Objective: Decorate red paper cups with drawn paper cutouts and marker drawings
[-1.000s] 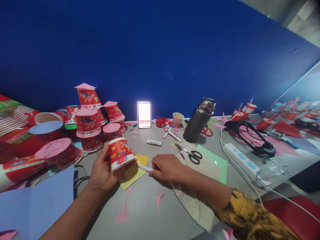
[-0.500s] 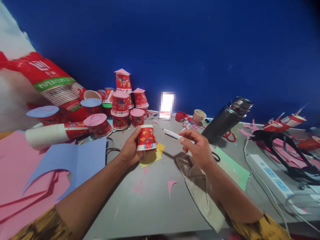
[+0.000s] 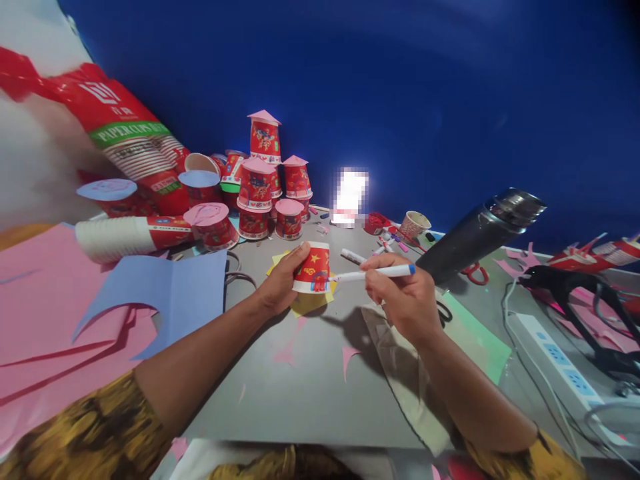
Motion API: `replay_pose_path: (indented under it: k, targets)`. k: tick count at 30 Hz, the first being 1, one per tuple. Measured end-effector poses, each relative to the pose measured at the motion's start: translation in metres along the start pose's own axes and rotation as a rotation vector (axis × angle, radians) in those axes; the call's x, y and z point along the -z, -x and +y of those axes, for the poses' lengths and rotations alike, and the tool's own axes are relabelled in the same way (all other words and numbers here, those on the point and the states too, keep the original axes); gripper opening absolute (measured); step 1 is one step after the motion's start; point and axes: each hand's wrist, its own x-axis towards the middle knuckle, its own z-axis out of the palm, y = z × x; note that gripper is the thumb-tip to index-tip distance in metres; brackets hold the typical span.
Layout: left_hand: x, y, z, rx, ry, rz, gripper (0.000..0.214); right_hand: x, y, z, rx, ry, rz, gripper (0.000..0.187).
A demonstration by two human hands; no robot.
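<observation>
In the head view my left hand [image 3: 281,285] grips a red paper cup [image 3: 315,261] from its left side. The cup is upside down, with its white rim at the bottom and blue and red marks near that rim. My right hand [image 3: 407,297] pinches a white marker [image 3: 387,272] with a blue end. The marker's tip points left and meets, or nearly meets, the marked part of the cup. Behind my right fingers a second white marker [image 3: 353,256] appears to lie on the table. Yellow paper [image 3: 313,305] is under the cup.
Stacked red cups [image 3: 257,187] with pink paper tops stand behind, left of a blurred bright screen [image 3: 350,195]. Blue paper [image 3: 197,287] lies left. Rightward are a leaning dark flask [image 3: 480,233], a grey cloth [image 3: 400,373], green paper [image 3: 475,340] and a power strip [image 3: 557,367].
My right hand has turned the marker so its tip points left at the cup. The cup is turned slightly in my left hand. The whole view has shifted.
</observation>
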Motion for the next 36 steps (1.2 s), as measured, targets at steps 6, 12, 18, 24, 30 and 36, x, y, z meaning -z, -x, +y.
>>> replay_pose_path:
  k: [6, 12, 18, 24, 30, 36]
  targets:
    - [0.000, 0.000, -0.003, -0.021, -0.037, -0.016, 0.038, -0.012, 0.013, -0.003, 0.534, 0.379, -0.025, 0.007]
    - [0.001, -0.002, -0.006, -0.054, -0.064, -0.013, 0.043, -0.014, 0.015, 0.002, 0.574, 0.433, 0.001, 0.008]
    - [0.000, 0.001, -0.007, -0.078, -0.097, -0.024, 0.048, -0.016, 0.013, 0.003, 0.624, 0.447, -0.051, 0.006]
    - [-0.002, 0.002, -0.006, -0.102, -0.116, -0.038, 0.053, -0.015, 0.013, 0.004, 0.631, 0.459, -0.066, 0.005]
    - [-0.003, 0.003, -0.004, -0.108, -0.130, -0.059, 0.054, -0.016, 0.011, 0.006, 0.611, 0.455, -0.079, 0.005]
    - [-0.001, 0.003, -0.005, -0.103, -0.137, -0.073, 0.055, -0.015, 0.011, 0.005, 0.579, 0.435, -0.047, 0.006]
